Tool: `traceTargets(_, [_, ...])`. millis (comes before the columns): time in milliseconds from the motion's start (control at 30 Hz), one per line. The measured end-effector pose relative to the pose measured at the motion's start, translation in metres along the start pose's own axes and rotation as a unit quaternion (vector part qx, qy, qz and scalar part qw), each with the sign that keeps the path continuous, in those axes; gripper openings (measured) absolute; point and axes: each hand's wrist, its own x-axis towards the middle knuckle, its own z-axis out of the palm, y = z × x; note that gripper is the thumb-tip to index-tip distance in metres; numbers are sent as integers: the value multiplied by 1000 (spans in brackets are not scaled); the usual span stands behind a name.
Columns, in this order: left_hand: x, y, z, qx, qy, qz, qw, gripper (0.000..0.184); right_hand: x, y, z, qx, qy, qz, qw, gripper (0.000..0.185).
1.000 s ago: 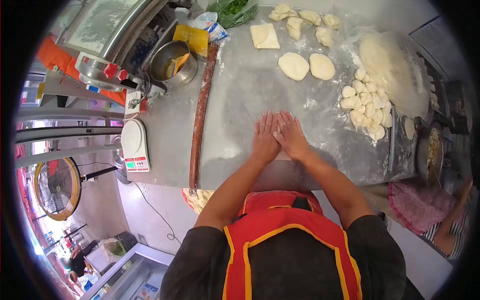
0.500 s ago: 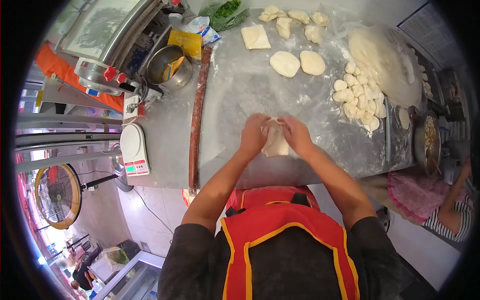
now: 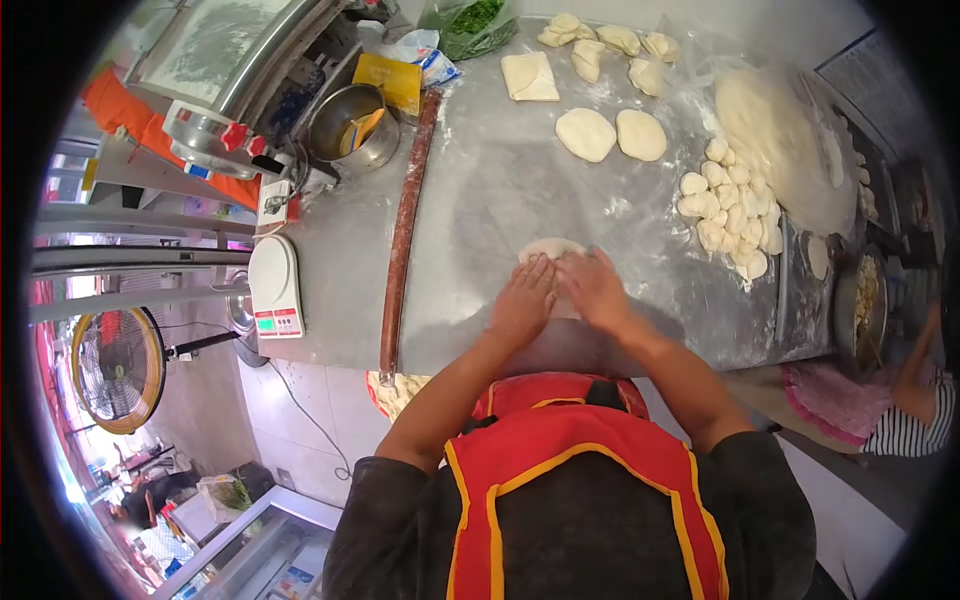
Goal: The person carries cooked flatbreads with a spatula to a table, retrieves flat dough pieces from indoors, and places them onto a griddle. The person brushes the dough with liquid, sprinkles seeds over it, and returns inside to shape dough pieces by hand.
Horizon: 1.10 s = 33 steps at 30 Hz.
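Observation:
A flattened piece of dough [image 3: 548, 247] lies on the metal worktop near its front edge, mostly hidden under my hands. My left hand [image 3: 526, 298] rests flat on its near left part, fingers stretched forward. Beside it, my right hand [image 3: 594, 288] presses on the right part, also with fingers laid out rather than curled. Only the dough's far rim shows beyond the fingertips. Farther back are two round flat dough pieces [image 3: 586, 135] and a folded square of dough [image 3: 530, 77].
A long rolling pin [image 3: 408, 235] lies left of my hands, near a steel pot [image 3: 354, 130] and a kitchen scale [image 3: 275, 285]. Many small dough balls [image 3: 735, 205] are heaped at right beside a large dough mass [image 3: 775, 130]. Another person's arm [image 3: 918, 370] shows at far right.
My hands have gone from gripping the dough's sides, with it stretched between them, to lying flat on it. The view has shifted slightly.

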Motion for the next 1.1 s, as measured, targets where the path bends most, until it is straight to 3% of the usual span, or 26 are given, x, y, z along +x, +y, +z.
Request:
traceTargets(100, [-14, 18, -44, -196, 18, -250, 948, 40, 40, 4, -34, 130, 26, 193, 972, 34])
traceTargets(200, [-50, 3, -5, -259, 37, -321, 910, 29, 81, 10, -21, 122, -202, 114, 965, 41])
traceTargets(233, [-55, 6, -3, -421, -6, -377, 825, 29, 92, 14, 6, 115, -267, 66, 955, 41])
traceTargets(267, [-57, 10, -1, -567, -50, -419, 708, 29, 99, 13, 32, 107, -330, 18, 938, 41])
traceTargets(300, [-61, 14, 1, -691, -91, -445, 562, 29, 102, -4, 33, 109, -315, -35, 942, 39])
traceTargets(367, [-68, 20, -5, -730, -53, -485, 477, 29, 101, -40, 24, 113, -281, -141, 942, 34])
traceTargets(400, [-70, 21, -7, -747, -32, -504, 434, 29, 103, -30, 37, 141, -194, -150, 959, 34])
traceTargets(467, [-72, -8, -8, -691, -11, -453, 563, 31, 100, 8, 74, 195, -19, -160, 967, 35])
traceTargets(533, [-61, -22, -17, -619, 47, -432, 654, 32, 95, 21, 14, 196, -55, 158, 966, 36])
traceTargets(600, [-35, -22, -41, -534, 141, -437, 710, 32, 56, 42, 0, 121, -14, 275, 954, 35])
traceTargets(667, [-16, -25, -42, -519, 109, -420, 737, 32, 19, 30, -44, 313, -186, 430, 826, 33])
traceTargets(767, [17, -35, -21, -464, 34, -349, 813, 30, -14, 50, -54, 224, -225, 452, 833, 28])
traceTargets(800, [28, -37, -13, -437, 4, -317, 842, 30, -15, 54, -45, 242, -124, 417, 867, 26])
traceTargets(867, [58, -26, -6, -444, 10, -350, 824, 25, 0, 62, -21, 265, 89, 333, 900, 23])
traceTargets(933, [85, -20, 2, -435, 21, -360, 825, 23, 35, 50, -15, 398, 73, 359, 841, 24])
traceTargets(1033, [99, -16, 6, -417, 31, -336, 844, 23, 58, 65, -12, 420, -26, 438, 794, 29])
traceTargets(1100, [98, -13, -4, -435, 22, -302, 848, 24, 46, 56, -24, 286, -3, 367, 885, 29])
